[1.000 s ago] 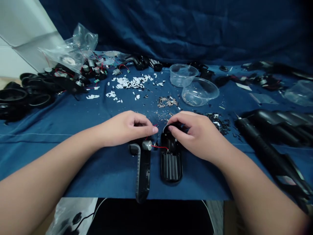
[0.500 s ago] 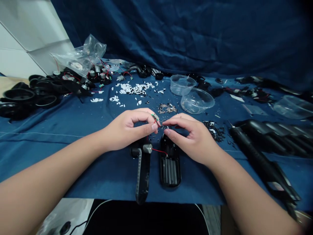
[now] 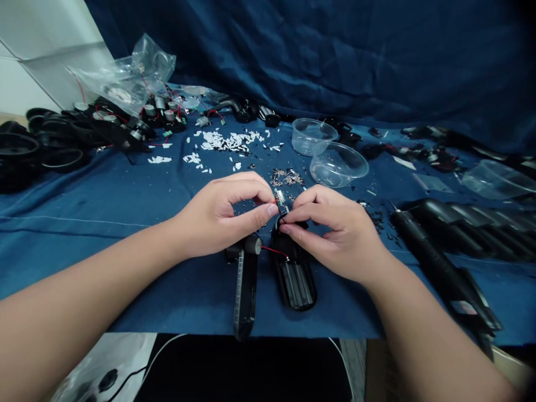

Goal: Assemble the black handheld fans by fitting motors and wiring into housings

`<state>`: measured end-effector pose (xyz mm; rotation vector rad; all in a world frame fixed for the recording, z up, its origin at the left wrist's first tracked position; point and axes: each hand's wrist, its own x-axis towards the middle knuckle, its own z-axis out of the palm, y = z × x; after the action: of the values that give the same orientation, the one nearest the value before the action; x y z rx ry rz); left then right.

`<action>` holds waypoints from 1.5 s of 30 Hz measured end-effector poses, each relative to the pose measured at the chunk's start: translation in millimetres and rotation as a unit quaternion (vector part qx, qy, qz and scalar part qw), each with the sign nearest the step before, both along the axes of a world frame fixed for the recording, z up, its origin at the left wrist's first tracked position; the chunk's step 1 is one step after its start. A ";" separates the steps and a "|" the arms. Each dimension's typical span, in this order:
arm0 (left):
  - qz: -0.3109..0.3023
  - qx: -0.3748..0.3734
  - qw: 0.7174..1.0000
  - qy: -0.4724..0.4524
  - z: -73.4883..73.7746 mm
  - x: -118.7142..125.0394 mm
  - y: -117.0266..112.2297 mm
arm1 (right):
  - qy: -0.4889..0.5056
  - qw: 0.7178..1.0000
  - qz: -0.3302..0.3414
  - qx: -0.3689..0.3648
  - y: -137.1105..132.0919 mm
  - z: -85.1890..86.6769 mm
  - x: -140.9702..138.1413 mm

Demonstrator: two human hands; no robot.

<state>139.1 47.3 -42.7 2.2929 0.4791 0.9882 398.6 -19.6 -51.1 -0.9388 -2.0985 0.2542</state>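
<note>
While the left hand [image 3: 220, 215] and the right hand [image 3: 335, 237] are held close together at mid-table, a small silver component [image 3: 280, 196] with red wire attached is pinched between the left thumb and index fingertips [image 3: 271, 209], so that grip is read as clamped on it. The right thumb and index finger are brought almost together at the upper end of a black plastic housing shell [image 3: 295, 285], touching it; whether a thin wire is clamped there cannot be told, as the spot is too small. The shell is laid on a blue cloth [image 3: 84, 257], its ribbed section nearest the person. Just left of it, a second black housing half [image 3: 245, 290] is lying with a silver motor [image 3: 253, 244] at its upper end, and a red wire [image 3: 274, 252] is run across from that motor to the shell. Beyond the hands, tiny metal screws [image 3: 287, 177] are heaped and white plastic bits [image 3: 228, 140] are scattered. A clear plastic bowl [image 3: 314, 137] is touched by a tilted second bowl [image 3: 338, 164]. Black rings [image 3: 56, 151], small motors [image 3: 161, 114] and a clear plastic bag [image 3: 129, 72] are piled on the left, long black housings [image 3: 460, 229] on the right.
</note>
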 end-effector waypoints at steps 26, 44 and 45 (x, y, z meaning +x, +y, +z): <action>0.093 0.351 0.894 0.263 10.3 50.0 -141.1 | 0.035 0.993 0.004 -0.115 -5.1 2.9 3.0; 0.151 0.398 0.856 0.294 -27.0 43.7 -154.8 | -0.082 0.996 0.006 -0.022 -21.7 8.5 4.1; 0.158 0.393 0.859 0.287 -30.5 46.0 -156.1 | -0.083 0.996 0.007 -0.020 -24.7 5.9 5.7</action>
<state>185.1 -108.8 -73.2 3.3670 0.8290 0.6834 404.3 -44.3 -45.1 -0.9988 -2.2601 0.2328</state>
